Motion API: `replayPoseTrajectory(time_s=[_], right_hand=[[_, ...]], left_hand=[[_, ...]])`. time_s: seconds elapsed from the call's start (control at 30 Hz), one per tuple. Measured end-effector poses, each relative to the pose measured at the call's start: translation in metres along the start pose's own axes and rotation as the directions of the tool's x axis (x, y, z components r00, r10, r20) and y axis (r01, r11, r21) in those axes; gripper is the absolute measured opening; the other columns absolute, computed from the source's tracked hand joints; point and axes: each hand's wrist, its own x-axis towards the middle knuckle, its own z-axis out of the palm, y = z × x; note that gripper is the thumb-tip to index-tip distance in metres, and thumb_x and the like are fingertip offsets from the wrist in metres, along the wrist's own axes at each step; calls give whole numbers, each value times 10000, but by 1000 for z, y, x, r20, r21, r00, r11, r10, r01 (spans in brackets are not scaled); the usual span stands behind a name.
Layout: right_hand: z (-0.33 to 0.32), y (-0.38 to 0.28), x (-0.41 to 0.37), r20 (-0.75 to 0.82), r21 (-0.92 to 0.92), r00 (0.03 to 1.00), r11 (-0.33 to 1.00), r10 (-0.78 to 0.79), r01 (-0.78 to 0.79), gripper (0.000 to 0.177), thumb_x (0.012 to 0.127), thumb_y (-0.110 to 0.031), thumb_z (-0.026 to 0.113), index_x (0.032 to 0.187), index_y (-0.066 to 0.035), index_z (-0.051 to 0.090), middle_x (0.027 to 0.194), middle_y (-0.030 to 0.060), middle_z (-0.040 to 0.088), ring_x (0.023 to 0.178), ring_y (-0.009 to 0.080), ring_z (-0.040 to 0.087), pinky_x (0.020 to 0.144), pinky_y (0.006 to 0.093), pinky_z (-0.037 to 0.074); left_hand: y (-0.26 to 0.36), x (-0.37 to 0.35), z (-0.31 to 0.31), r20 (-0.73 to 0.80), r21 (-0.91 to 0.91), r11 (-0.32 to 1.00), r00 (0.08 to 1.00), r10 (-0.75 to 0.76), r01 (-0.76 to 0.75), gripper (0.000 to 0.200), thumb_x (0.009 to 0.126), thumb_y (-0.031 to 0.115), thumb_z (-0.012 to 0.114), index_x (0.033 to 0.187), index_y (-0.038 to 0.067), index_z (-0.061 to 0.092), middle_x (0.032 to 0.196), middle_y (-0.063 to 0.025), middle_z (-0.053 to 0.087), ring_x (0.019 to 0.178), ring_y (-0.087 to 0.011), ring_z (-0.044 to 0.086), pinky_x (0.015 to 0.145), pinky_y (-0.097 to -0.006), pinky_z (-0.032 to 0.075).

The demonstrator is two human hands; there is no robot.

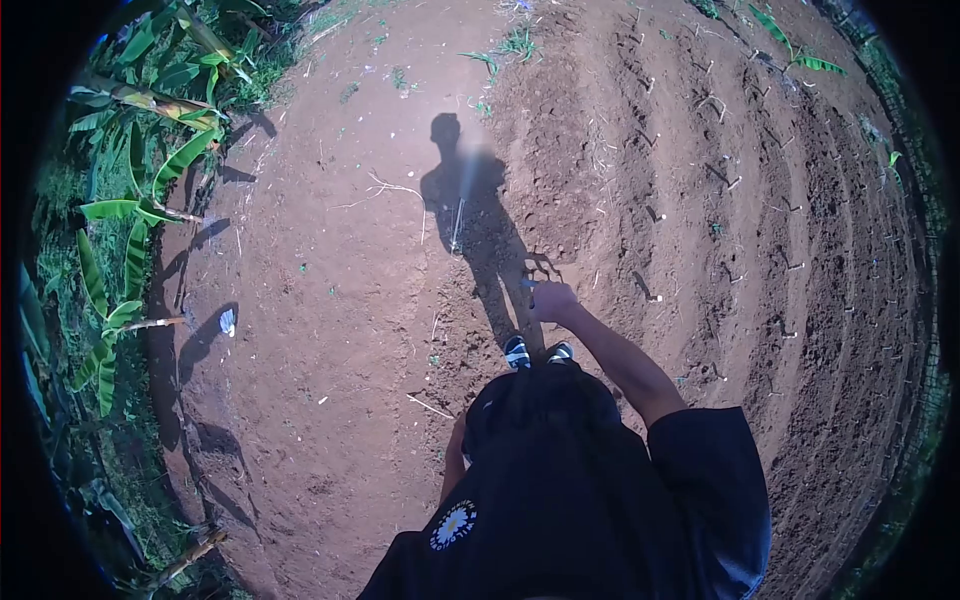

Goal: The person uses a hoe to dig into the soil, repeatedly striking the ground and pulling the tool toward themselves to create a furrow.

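Observation:
My right hand [552, 300] is out in front of my feet, its fingers wrapped round a pronged hand tool [541, 268]. A bit of blue shows beside the fingers, and the dark prongs point away from me over the soil. My left forearm [455, 460] hangs at my side against the dark shorts, with the hand itself hidden there. Both my shoes [517, 352] stand on the brown soil, close behind the tool. My shadow stretches forward over the ground.
Raised soil rows with short planted stakes [655, 298] run along the right. Banana plants [130, 210] and other greenery line the left edge. A dry branched twig [385, 188] lies ahead, and a white scrap [227, 321] lies at the left.

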Motion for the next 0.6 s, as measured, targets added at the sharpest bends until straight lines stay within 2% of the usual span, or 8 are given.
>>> replayPoseTrajectory(time_s=[0.07,0.13,0.17,0.33,0.4,0.43,0.5,0.6], right_hand=[[-5,-2,-3,36,22,999,1000,5,-6,474,678,-438,577,928,-37,610,894,155,619,816,259,621,728,371,494],[9,4,0,-107,106,994,994,23,-11,454,676,-425,570,898,-31,615,844,150,630,797,264,624,711,375,496],[28,7,9,-104,52,992,997,69,-64,430,680,-415,554,891,-46,622,833,148,634,789,275,624,705,385,494],[72,-3,9,-62,59,996,996,68,-64,477,688,-467,540,883,-40,623,835,160,630,786,274,624,698,382,492],[72,-5,7,-67,29,994,996,83,-82,359,737,-423,501,859,-111,630,838,139,621,776,285,613,682,396,493],[67,-3,6,-70,31,993,995,94,-92,359,737,-423,501,859,-111,630,838,139,621,776,285,613,682,396,493],[65,-1,2,-146,-81,989,996,30,-42,366,714,-438,523,802,-101,635,794,137,625,750,291,617,678,396,495],[66,13,7,-230,-7,973,1000,22,-24,353,688,-440,545,757,-106,636,746,139,624,697,300,616,664,402,495]], left_hand=[[2,-1,3,-10,28,999,1000,21,-21,261,835,240,503,1050,97,536,807,-61,595,714,-148,573,590,-293,464],[18,1,6,-31,47,998,998,54,-53,266,835,241,504,1056,96,533,807,-62,595,718,-149,573,593,-293,463],[20,1,4,-43,60,996,997,63,-61,268,834,242,505,1058,96,531,807,-63,595,720,-149,573,594,-293,463],[18,13,-10,-67,184,979,992,106,-93,282,833,245,509,1071,94,524,807,-67,596,730,-151,574,600,-295,463],[24,26,-11,-59,238,963,988,140,-122,288,832,246,510,1076,93,521,807,-69,596,734,-152,574,603,-295,462],[29,35,-9,-55,266,954,985,161,-141,291,832,247,511,1078,93,520,807,-70,596,736,-153,574,604,-295,462],[37,46,-12,-42,333,928,981,191,-167,296,832,248,512,1084,92,517,807,-71,596,741,-154,574,607,-296,462],[73,60,-6,-9,434,874,970,245,-217,305,831,250,514,1091,91,512,808,-74,597,747,-155,575,611,-296,462]])
